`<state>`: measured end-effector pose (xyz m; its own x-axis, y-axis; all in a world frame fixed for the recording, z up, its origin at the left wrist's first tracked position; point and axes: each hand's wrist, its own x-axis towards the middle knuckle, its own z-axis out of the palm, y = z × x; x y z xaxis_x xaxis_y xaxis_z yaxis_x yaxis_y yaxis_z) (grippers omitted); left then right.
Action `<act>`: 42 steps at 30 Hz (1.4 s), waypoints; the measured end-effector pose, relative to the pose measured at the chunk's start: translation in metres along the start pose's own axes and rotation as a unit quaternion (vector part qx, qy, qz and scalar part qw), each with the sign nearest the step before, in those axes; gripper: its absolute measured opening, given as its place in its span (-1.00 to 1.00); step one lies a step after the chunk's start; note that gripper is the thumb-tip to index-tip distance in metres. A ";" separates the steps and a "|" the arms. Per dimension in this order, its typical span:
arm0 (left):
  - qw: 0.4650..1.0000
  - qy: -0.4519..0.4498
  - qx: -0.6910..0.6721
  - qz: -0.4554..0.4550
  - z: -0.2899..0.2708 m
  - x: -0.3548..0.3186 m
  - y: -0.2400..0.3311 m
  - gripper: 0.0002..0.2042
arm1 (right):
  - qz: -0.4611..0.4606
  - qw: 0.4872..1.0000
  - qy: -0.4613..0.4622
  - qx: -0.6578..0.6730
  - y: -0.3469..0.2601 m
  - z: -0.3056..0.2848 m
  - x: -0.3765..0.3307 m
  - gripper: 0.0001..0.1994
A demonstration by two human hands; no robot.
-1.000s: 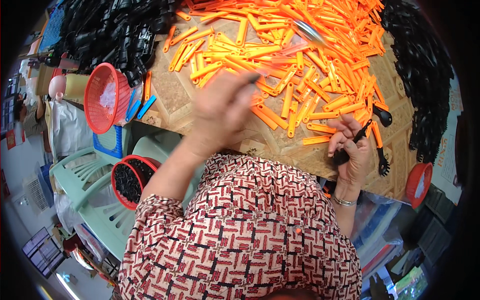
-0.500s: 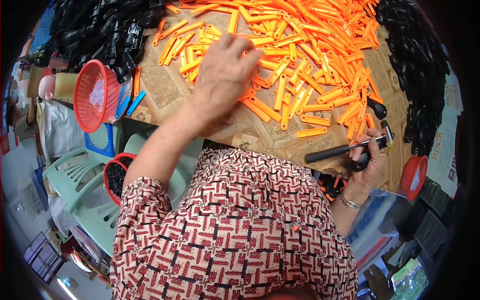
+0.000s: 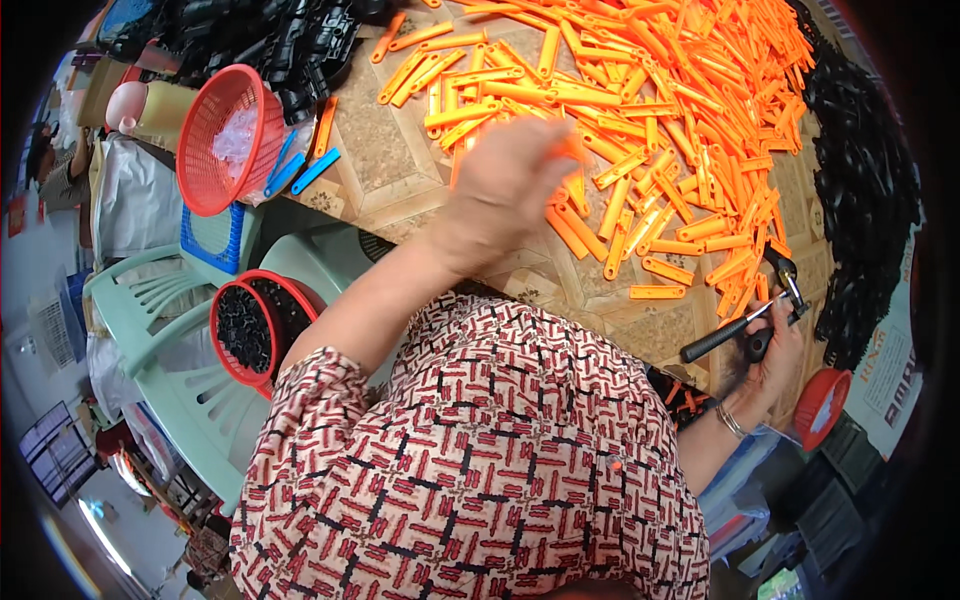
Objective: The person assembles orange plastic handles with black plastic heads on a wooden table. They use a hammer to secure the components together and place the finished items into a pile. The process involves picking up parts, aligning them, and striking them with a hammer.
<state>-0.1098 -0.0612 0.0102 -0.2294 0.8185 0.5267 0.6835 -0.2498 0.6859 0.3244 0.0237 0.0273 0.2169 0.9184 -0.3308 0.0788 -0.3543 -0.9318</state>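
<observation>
Many long, flat orange plastic pieces (image 3: 650, 160) lie heaped on the tabletop. My left hand (image 3: 505, 195), smeared by motion, is above the near left part of the heap. Its fingers look pinched around an orange piece (image 3: 568, 150), which is blurred too. Near the table's front right edge, my right hand (image 3: 782, 350) is closed around a hammer (image 3: 715, 340) with a black handle and a metal head. A rounded black piece (image 3: 757, 346) also shows in that hand, its other end covered by the fingers.
Black plastic parts are heaped at the far left (image 3: 290, 50) and along the right edge (image 3: 862, 200). A red basket (image 3: 200, 150) stands by blue strips (image 3: 316, 172). Red tubs of black pieces (image 3: 222, 362) sit on a green chair (image 3: 190, 400). Another red basket (image 3: 812, 405) is at right.
My view has shifted, so the table sits further right and lower. My left hand has moved back slightly from the heap, with orange now showing at its fingertips. My right hand still holds the hammer.
</observation>
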 end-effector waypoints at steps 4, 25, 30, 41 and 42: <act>0.979 0.007 0.070 -0.193 -0.055 -0.010 -0.043 -0.86 | 0.006 1.000 0.003 -0.004 0.006 -0.004 0.004 -0.75; 0.973 -0.144 0.042 -0.178 -0.059 -0.036 -0.038 -0.80 | -0.119 0.970 0.042 -0.205 0.011 -0.003 -0.006 -0.71; 0.979 -0.154 0.132 0.033 -0.078 -0.018 -0.042 -0.64 | -0.118 0.967 0.036 -0.224 0.008 0.007 -0.011 -0.71; 0.977 -0.099 0.166 0.095 -0.067 -0.008 -0.047 -0.78 | -0.129 0.964 0.032 -0.228 0.015 0.006 -0.018 -0.69; 0.979 -0.037 0.180 0.087 -0.069 -0.004 -0.052 -0.81 | -0.124 0.963 0.038 -0.236 0.013 0.007 -0.020 -0.69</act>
<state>-0.1922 -0.0877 0.0072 -0.0465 0.8188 0.5723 0.9109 -0.2004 0.3607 0.3139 0.0021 0.0201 0.2035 0.9760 -0.0778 0.5675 -0.1824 -0.8029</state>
